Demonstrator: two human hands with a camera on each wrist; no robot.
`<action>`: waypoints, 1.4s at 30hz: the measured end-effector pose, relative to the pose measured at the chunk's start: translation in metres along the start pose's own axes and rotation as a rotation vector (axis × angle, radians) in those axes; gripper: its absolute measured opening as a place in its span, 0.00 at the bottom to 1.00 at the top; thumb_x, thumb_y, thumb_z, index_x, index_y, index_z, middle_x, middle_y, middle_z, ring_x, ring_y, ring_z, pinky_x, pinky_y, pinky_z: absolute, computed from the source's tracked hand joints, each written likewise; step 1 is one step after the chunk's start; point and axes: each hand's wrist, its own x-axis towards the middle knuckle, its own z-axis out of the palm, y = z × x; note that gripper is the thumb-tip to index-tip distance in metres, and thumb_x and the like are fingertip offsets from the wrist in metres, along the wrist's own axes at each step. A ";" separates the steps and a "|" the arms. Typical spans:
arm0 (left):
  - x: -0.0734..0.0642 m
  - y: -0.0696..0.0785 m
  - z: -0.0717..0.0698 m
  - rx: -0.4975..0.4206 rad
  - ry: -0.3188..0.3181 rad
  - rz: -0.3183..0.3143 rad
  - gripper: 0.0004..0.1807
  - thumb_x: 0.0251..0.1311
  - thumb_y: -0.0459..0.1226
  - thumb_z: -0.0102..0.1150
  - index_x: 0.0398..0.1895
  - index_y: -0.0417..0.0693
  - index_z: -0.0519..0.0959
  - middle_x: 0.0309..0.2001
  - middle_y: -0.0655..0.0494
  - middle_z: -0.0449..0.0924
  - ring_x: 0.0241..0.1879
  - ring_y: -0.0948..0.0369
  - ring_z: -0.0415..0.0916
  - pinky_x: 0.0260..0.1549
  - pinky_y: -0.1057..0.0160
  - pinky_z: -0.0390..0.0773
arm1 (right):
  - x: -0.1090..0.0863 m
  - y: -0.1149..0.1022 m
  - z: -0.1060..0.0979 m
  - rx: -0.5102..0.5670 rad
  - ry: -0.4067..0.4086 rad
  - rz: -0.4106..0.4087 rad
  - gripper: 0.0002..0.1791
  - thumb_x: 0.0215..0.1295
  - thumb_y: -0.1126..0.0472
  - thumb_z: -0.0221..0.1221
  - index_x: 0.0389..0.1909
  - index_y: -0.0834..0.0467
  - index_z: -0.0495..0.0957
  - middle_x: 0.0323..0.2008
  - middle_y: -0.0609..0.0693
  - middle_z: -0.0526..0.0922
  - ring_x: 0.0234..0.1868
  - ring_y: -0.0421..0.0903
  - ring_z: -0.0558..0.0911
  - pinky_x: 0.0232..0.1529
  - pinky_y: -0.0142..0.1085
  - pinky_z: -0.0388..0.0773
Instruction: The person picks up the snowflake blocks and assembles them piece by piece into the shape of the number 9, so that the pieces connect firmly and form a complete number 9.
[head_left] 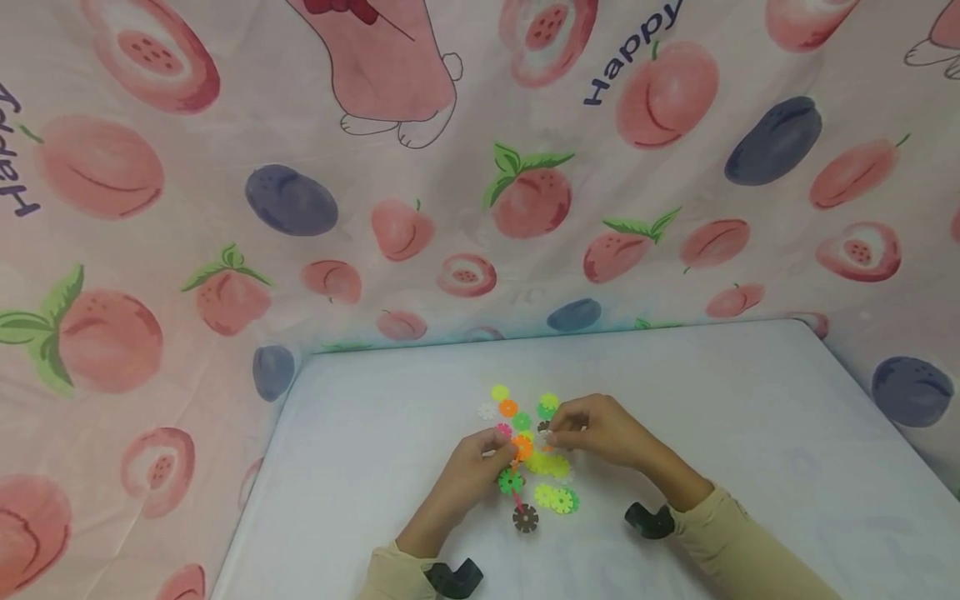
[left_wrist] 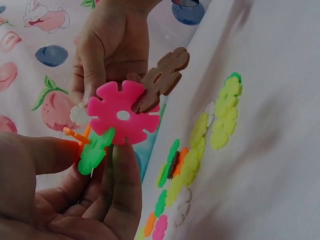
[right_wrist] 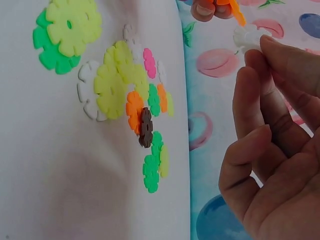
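Left wrist, left grip (left_wrist: 75, 205) pinching one disc chain (left_wrist: 104, 107), right grip (left_wrist: 114, 50) pinching one white disc (left_wrist: 79, 115)

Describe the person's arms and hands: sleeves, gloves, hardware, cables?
The left hand and right hand are ungloved. The left sleeve and right sleeve are beige, ending short of the hands. At the cuffs sit a left black piece and right black piece, both bent. No cables or markings visible.
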 end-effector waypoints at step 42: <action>-0.007 0.015 0.004 -0.079 0.043 0.011 0.11 0.73 0.42 0.56 0.39 0.44 0.79 0.27 0.51 0.86 0.29 0.61 0.80 0.29 0.65 0.75 | -0.003 -0.011 0.015 -0.111 0.111 -0.216 0.03 0.64 0.58 0.69 0.32 0.46 0.87 0.31 0.35 0.87 0.33 0.32 0.81 0.35 0.32 0.80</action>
